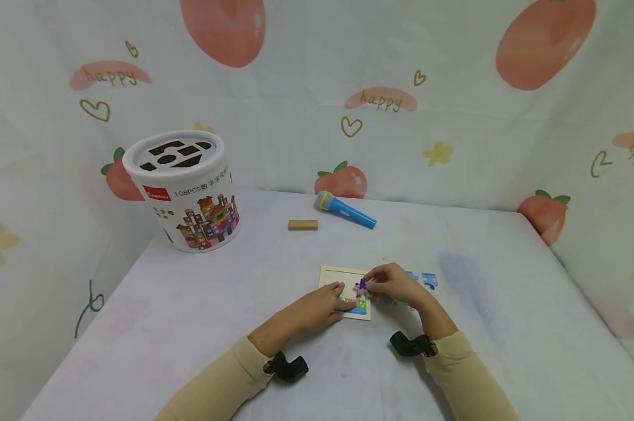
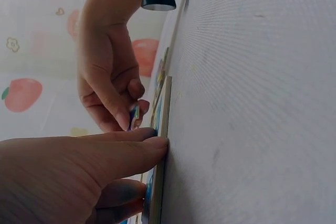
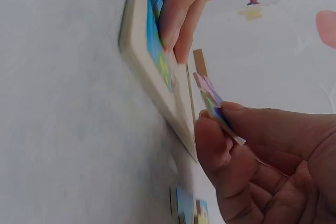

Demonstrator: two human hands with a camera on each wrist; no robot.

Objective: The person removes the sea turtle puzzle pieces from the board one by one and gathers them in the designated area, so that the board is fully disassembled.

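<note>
A pale wooden jigsaw tray (image 1: 339,276) lies on the table, with blue, green and pink pieces fitted along its near side. My left hand (image 1: 319,307) rests on the tray, its fingers spread over the fitted pieces and its thumb at the near edge. Between thumb and fingertips, my right hand (image 1: 395,283) pinches a purple and pink jigsaw piece (image 3: 212,106) at the tray's right side. In the right wrist view that piece is tilted and held above the tray. Loose jigsaw pieces (image 1: 429,279) lie right of the tray, some hidden behind my right hand.
A white tub (image 1: 190,193) of building blocks stands at the back left. Beyond the tray lie a small wooden block (image 1: 302,225) and a blue toy microphone (image 1: 348,211). A printed cloth backdrop (image 1: 290,117) rises behind the white table (image 1: 274,263).
</note>
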